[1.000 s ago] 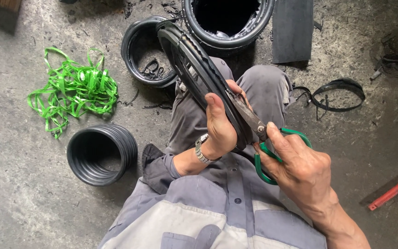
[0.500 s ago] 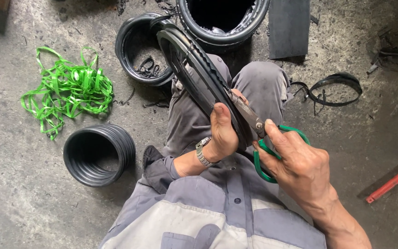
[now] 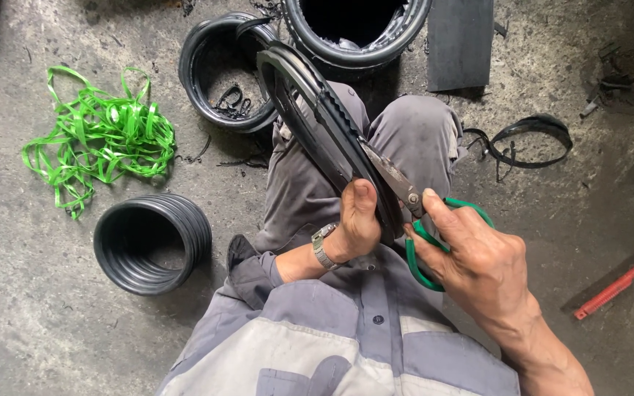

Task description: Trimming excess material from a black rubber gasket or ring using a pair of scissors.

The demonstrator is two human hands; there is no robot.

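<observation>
The person sits on the concrete floor [image 3: 23,315] with knees drawn up. The left hand [image 3: 357,224] is clamped on the near end of a black rubber ring [image 3: 317,117], thumb pressed flat on top, and the ring slants up and away over the lap toward the top of the view. The right hand [image 3: 471,257] is closed through the green loops of a pair of scissors [image 3: 405,192]; the worn steel blades lie against the ring's ribbed edge, just beside the left thumb. Whether the blades are biting into the rubber or only resting on it cannot be told.

The ring looks light and bendy, stiff enough to keep its curve yet likely to twist when pushed, with a toothed lip that gives some grip. Holding it close to the blades, as the left hand does, seems the steadiest place.

Past the knees stands a black round tub [image 3: 357,33], its inside dark, with something pale showing at the rim. Beside it, to the left, a wide rubber hoop [image 3: 199,88] lies flat with small black offcuts inside. Near the left edge of the floor sit a stack of black rubber rings [image 3: 152,242], hollow in the middle, and a tangle of green plastic strapping [image 3: 100,139]. On the right lie a loose black strip [image 3: 533,139], a dark flat sheet [image 3: 460,44] and a red bar [image 3: 621,280].
</observation>
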